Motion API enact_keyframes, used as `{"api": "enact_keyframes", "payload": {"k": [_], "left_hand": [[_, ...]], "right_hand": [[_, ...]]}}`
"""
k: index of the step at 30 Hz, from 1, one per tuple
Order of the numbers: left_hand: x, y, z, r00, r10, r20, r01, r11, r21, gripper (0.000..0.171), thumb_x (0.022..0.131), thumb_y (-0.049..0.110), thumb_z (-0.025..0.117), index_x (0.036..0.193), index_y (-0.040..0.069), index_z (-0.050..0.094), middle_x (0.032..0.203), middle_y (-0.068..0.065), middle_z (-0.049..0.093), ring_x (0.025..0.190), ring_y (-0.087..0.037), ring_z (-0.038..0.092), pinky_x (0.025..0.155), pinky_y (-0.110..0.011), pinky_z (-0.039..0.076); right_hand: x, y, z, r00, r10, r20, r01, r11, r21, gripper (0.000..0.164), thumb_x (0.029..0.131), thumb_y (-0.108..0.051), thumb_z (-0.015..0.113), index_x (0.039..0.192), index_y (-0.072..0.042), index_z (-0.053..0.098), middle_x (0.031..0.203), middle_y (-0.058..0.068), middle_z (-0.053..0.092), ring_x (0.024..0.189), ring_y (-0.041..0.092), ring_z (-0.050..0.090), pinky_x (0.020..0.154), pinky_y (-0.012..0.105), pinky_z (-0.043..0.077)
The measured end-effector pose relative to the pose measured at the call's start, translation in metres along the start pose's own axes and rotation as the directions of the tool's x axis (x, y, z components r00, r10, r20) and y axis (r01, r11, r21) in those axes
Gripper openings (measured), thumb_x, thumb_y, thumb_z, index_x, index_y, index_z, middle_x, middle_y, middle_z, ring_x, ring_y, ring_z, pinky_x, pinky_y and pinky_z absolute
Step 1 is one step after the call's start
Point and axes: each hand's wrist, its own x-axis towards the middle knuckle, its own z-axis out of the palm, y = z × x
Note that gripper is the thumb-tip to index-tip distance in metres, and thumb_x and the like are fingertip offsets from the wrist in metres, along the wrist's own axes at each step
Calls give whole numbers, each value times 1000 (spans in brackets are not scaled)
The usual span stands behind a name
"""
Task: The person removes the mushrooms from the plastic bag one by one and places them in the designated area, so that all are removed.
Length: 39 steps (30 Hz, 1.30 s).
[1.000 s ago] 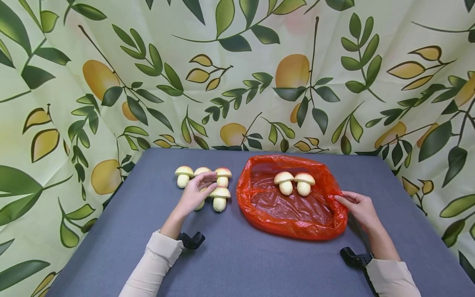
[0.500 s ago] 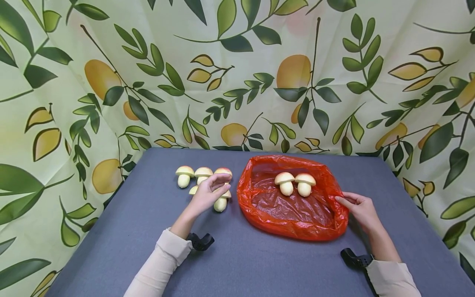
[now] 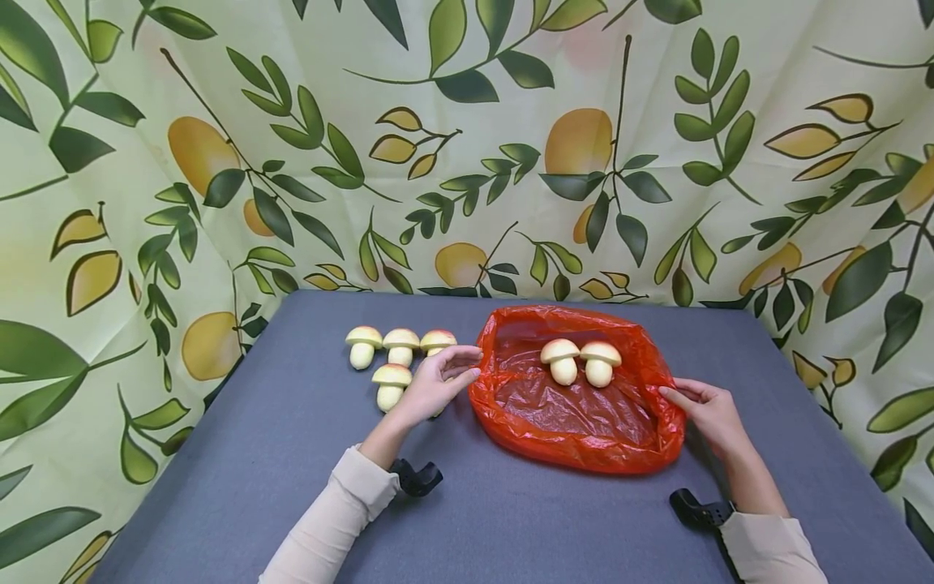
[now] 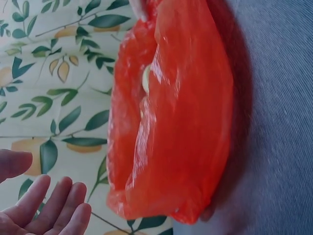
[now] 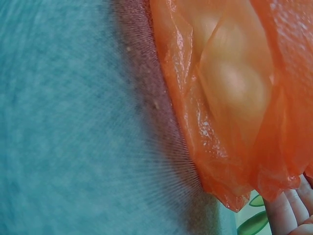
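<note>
Mushrooms lie in the red bag, centre-right of frame. Your right hand pinches it; your left hand, loosely spread, is just beside it.

Staged recording corner; the kind of building around it cannot be told. A pale cloth backdrop, printed with green leaves and orange-yellow fruit, hangs behind the plain blue-grey tabletop and continues along its left and right sides, screening off the surroundings. Creases in the cloth mark it as a hung sheet. Wrist-worn black devices likewise indicate a recording set-up.
</note>
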Motion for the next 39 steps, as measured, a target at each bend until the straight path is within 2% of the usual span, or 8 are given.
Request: {"api": "enact_keyframes", "payload": {"k": [7, 13, 17, 26, 33, 39], "left_hand": [[4, 4, 11, 1000, -8, 21, 8, 1000, -28, 36, 95, 6, 57, 128, -6, 53, 130, -28, 57, 123, -36, 57, 106, -37, 49], [10, 2, 22, 999, 10, 48, -8, 999, -51, 37, 95, 4, 55, 129, -11, 51, 129, -32, 55, 122, -42, 56, 105, -37, 49], [14, -1, 30, 998, 9, 61, -5, 998, -57, 36, 95, 3, 54, 127, -12, 51, 128, -34, 55, 121, -44, 56, 104, -37, 50], [22, -2, 50, 997, -37, 61, 40, 998, -44, 36, 96, 8, 56, 128, -9, 54, 127, -29, 59, 119, -38, 60, 100, -35, 53], [27, -3, 69, 992, -113, 59, 118, 989, -92, 37, 95, 10, 57, 129, -6, 55, 128, -27, 60, 118, -34, 62, 95, -31, 55], [32, -6, 86, 985, -170, 9, 170, 976, -136, 37, 93, 11, 60, 127, -4, 58, 126, -26, 62, 115, -33, 64, 89, -35, 56]], "right_hand": [[0, 1, 0, 1000, 0, -5, 0, 1000, -21, 11, 95, -28, 61, 101, -34, 67, 76, -32, 64, 67, -6, 63, 65, 14, 56], [0, 0, 0, 1000, -2, -5, 2, 1000, -14, 13, 95, -27, 61, 96, -40, 65, 75, -32, 64, 67, -6, 63, 65, 14, 55], [1, 0, 1, 1000, -3, -7, 3, 1000, -19, 11, 94, -28, 61, 100, -35, 67, 76, -32, 64, 68, -6, 63, 65, 14, 55], [1, 0, 1, 1000, -1, 2, 1, 1000, 0, 17, 95, -27, 61, 92, -44, 64, 76, -31, 65, 67, -5, 64, 64, 15, 56], [0, -2, 2, 1000, -8, 0, 8, 1000, 14, 20, 94, -25, 62, 90, -44, 65, 76, -31, 65, 67, -6, 63, 64, 14, 55], [-1, -1, 1, 1000, -17, -2, 17, 1000, 15, 24, 95, -24, 61, 88, -47, 63, 75, -31, 65, 66, -5, 63, 63, 14, 55]]}}
